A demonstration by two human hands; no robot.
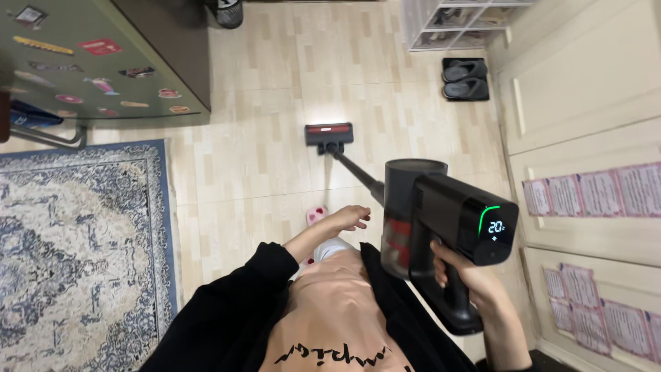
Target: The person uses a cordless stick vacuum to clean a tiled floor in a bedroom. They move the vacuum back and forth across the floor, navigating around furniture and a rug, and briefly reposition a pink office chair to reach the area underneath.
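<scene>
A black cordless stick vacuum [441,220] with a small lit display is in my right hand [463,277], which grips its handle at the lower right. Its long tube runs forward to the floor head [329,136], which rests on the pale wood-look floor with a light at its front. My left hand [344,219] hangs loose in front of my body, fingers relaxed and empty, out of a black sleeve. A pink slipper [315,215] on my foot shows just below that hand.
A patterned blue-and-cream rug [76,255] covers the left. A dark green fridge [103,58] with magnets stands at upper left. Black slippers [465,78] lie beside a clear shoe rack [454,24]. A cream door [585,158] with pink sheets runs along the right.
</scene>
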